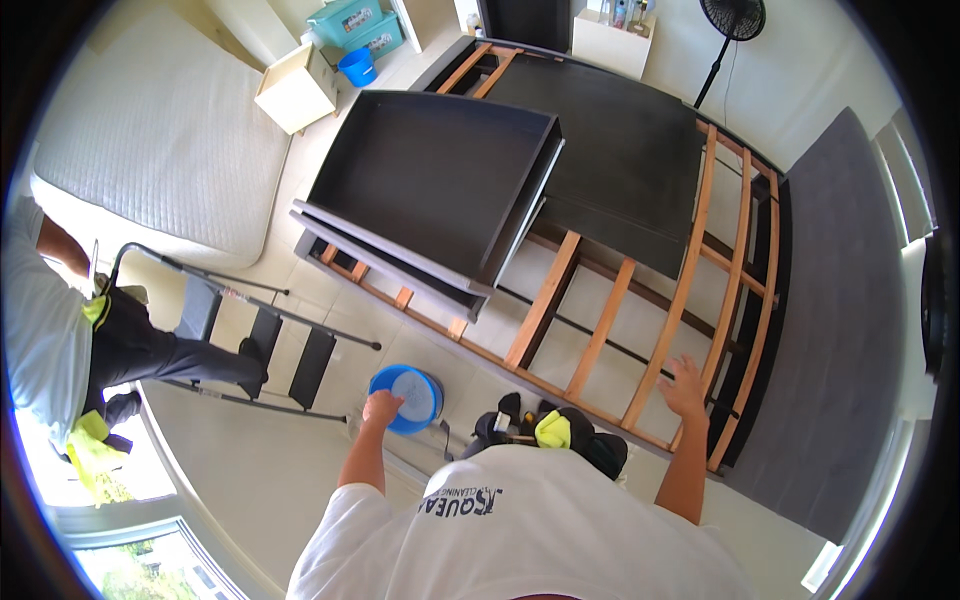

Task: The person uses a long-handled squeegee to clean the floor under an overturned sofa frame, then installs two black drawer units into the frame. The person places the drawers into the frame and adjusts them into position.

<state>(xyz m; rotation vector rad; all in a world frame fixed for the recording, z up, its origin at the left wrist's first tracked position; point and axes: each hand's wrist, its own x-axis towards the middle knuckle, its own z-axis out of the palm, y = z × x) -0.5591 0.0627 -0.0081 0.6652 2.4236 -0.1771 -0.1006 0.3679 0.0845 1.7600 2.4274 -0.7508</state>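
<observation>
My left hand is closed in front of the left rim of a blue bucket. Whatever its fingers may hold is hidden. A pale surface shows inside the bucket. On the other side, my right hand reaches over the wooden slats of a bed frame, fingers spread and nothing in them. Whether it touches a slat I cannot tell. At my waist hang dark pouches with a bright yellow-green cloth sticking out.
Dark drawers and a black panel lie on the frame. A grey headboard stands right. At left, another person is on a folding stepladder, near a leaning mattress. A fan stands behind.
</observation>
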